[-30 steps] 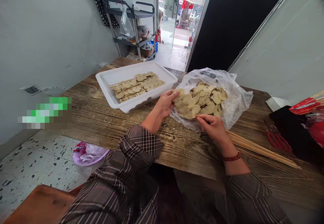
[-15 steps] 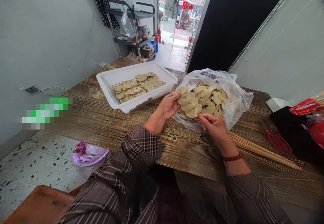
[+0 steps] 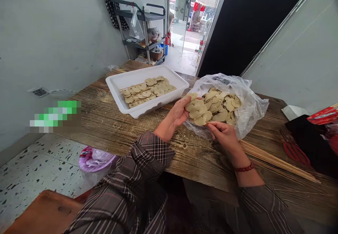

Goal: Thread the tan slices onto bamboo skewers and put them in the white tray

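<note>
Several thin, round beige slices point(image 3: 198, 111) sit in an overlapping row on a skewer, mostly hidden by them. My left hand point(image 3: 180, 112) holds the row at its upper left, fingers closed round the slices. At the lower end, my right hand point(image 3: 224, 132) pinches the skewer between thumb and fingers. Just behind the row, an open clear plastic bag point(image 3: 253, 103) holds a heap of loose slices point(image 3: 220, 103). To the left, a white tray point(image 3: 118, 102) contains skewered slices point(image 3: 146, 91) lying in rows.
Bare skewers point(image 3: 280, 160) lie on the wooden table point(image 3: 105, 128) at the right. Beyond them are red-handled scissors point(image 3: 295, 151) and a black holder point(image 3: 311, 139). A purple-rimmed bin point(image 3: 96, 160) stands below the left edge. A cart point(image 3: 145, 33) stands behind.
The whole view has shifted slightly, so things appear a little further right. My left fingers have shifted a little over the top slices; both hands keep their holds.
</note>
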